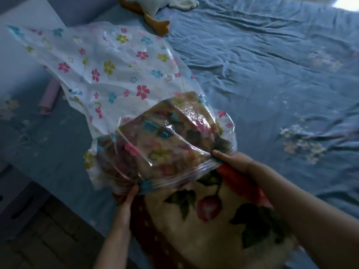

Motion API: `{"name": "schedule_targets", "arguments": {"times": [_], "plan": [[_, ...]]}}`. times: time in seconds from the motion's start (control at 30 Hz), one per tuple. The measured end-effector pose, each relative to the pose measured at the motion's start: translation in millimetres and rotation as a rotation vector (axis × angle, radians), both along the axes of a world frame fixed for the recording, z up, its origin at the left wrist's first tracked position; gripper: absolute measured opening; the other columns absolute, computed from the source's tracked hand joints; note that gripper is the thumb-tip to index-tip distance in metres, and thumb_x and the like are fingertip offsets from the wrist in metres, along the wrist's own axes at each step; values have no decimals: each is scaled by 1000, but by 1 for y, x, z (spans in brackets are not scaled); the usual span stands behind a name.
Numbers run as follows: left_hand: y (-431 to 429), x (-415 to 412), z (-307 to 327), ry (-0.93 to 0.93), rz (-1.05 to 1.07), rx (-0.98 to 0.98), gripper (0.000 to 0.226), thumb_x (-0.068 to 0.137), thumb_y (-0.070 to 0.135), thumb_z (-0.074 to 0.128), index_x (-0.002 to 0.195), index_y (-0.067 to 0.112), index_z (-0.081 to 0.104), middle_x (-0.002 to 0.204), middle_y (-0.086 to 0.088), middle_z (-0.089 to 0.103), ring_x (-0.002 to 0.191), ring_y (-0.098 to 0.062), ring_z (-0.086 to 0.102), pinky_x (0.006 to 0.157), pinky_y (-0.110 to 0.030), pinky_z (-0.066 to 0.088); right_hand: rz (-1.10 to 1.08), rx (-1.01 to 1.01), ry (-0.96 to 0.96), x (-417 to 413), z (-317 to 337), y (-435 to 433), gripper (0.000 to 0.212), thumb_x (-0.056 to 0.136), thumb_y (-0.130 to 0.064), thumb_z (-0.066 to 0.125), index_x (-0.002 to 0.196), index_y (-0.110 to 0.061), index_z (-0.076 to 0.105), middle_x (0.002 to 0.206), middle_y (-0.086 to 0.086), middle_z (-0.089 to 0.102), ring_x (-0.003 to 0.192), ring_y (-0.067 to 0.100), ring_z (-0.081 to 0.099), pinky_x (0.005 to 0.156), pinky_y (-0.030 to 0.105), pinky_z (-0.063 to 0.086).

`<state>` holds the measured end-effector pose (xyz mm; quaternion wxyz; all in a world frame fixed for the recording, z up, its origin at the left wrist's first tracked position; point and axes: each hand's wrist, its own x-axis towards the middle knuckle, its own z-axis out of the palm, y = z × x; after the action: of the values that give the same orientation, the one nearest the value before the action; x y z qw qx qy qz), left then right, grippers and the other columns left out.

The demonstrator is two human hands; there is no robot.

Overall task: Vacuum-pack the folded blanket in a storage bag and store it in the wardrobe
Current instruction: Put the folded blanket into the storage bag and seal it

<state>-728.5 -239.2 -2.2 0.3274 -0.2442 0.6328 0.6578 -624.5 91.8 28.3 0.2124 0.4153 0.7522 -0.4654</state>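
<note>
Gripping the flowered storage bag (108, 74) mouth, left hand (127, 199) and right hand (231, 162) pinch it around the half-inserted blanket (213, 226).

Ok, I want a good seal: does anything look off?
Only part of the blanket sits inside the storage bag; the rest sticks out past the mouth, which the left hand and right hand grip. The bag's far end looks empty and crumpled.
</note>
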Motion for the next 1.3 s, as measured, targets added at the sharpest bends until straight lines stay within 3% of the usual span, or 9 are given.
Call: {"name": "schedule_targets", "arguments": {"times": [0.23, 0.33, 0.43, 0.53, 0.73, 0.9, 1.03, 1.2, 1.3], "plan": [[-52, -44, 89, 6, -150, -85, 47, 70, 39, 76, 109, 14, 69, 101, -11, 73, 95, -27, 67, 85, -35, 51, -263, -260, 51, 23, -11, -96, 102, 54, -90, 51, 125, -17, 59, 124, 5, 62, 110, 22, 58, 99, 31, 42], [-14, -27, 111, 113, -189, -108, 49, 67, 37, 82, 108, 12, 72, 99, -6, 75, 95, -24, 68, 92, -39, 52, -457, 144, -66, 24, 6, -101, 103, 69, -73, 59, 144, -9, 27, 144, 14, 40, 132, 30, 38, 108, 43, 28], [39, -4, 120, 243, -222, -165, 33, 64, 35, 87, 88, 16, 74, 99, -2, 73, 93, -17, 67, 93, -33, 52, -314, 603, 462, 19, 46, -120, 84, 79, -39, 56, 149, -11, 19, 154, 12, 25, 142, 26, 22, 116, 34, 12], [95, 18, 132, 369, -252, -232, 21, 72, 36, 83, 79, 20, 73, 84, 4, 72, 85, -15, 68, 80, -28, 51, -48, 366, 796, 12, 87, -134, 71, 83, -52, 45, 147, -28, 24, 152, -6, 27, 140, 9, 22, 115, 20, 15], [149, 41, 140, 355, -317, -57, 96, 50, 85, 66, 120, 19, 65, 113, 0, 71, 104, -19, 67, 94, -41, 54, 108, 271, 503, 25, 128, -69, 112, 61, -64, 72, 149, -32, 10, 156, 0, 14, 143, 15, 14, 115, 29, 18], [182, 55, 149, 63, -516, 481, 88, 71, 88, 48, 136, 29, 55, 136, -5, 60, 124, -26, 58, 103, -48, 47, -8, 407, 312, 25, 147, -26, 124, 53, -59, 81, 149, -21, 13, 148, 11, 27, 138, 26, 28, 112, 38, 29], [207, 73, 170, 49, -608, 566, 66, 94, 64, 35, 133, 15, 55, 117, -6, 70, 105, -14, 69, 79, -27, 58, -117, 545, 227, 29, 143, 15, 74, 66, -36, 80, 129, -18, 46, 125, 13, 57, 113, 31, 54, 89, 38, 47], [227, 50, 158, 676, -341, 145, 28, 88, 43, 64, 104, 21, 59, 100, -3, 70, 95, -17, 66, 84, -30, 50, -137, 511, 275, 44, 132, 47, 53, 68, -27, 79, 116, -19, 58, 108, 8, 64, 100, 29, 58, 71, 29, 40], [229, 13, 156, 1110, -129, -278, 60, 75, 41, 79, 119, 8, 57, 112, -7, 61, 106, -24, 57, 91, -37, 44, -175, 492, 315, 53, 124, 63, 56, 66, -27, 82, 117, -20, 59, 107, 6, 65, 100, 27, 59, 73, 28, 41]]}}
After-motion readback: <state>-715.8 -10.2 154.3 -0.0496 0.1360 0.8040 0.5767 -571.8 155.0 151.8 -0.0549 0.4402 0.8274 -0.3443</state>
